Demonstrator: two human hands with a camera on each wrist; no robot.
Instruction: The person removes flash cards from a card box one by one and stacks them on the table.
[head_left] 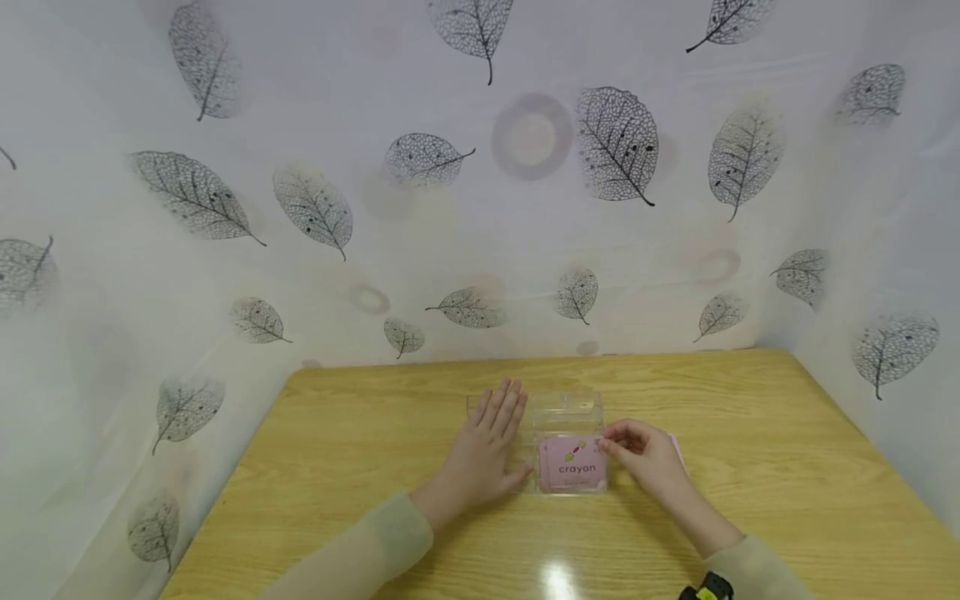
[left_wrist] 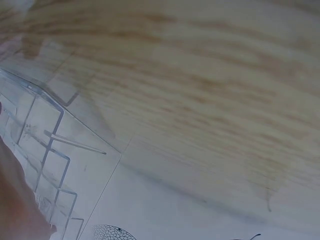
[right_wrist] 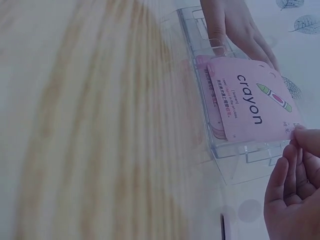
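Observation:
My right hand [head_left: 652, 462] pinches a corner of a pink flashcard [right_wrist: 255, 102] between thumb and fingertips. The card reads "crayon" and shows a green and pink crayon. It lies at a slant over a stack of pink cards [right_wrist: 214, 107] in a clear plastic box [right_wrist: 235, 162] with stepped compartments. On the left part of that box rests my left hand [head_left: 491, 450], fingers straight and pointing away, thumb spread toward the cards. In the left wrist view only the edge of the left hand [left_wrist: 20, 200] shows, beside the clear stepped walls.
Partly hidden behind my right hand is a pink edge [head_left: 677, 450] on the wooden table [head_left: 360, 450]. A white leaf-patterned sheet [head_left: 465, 233] rises at the table's back and sides. A black and yellow band [head_left: 708, 586] sits at my right sleeve.

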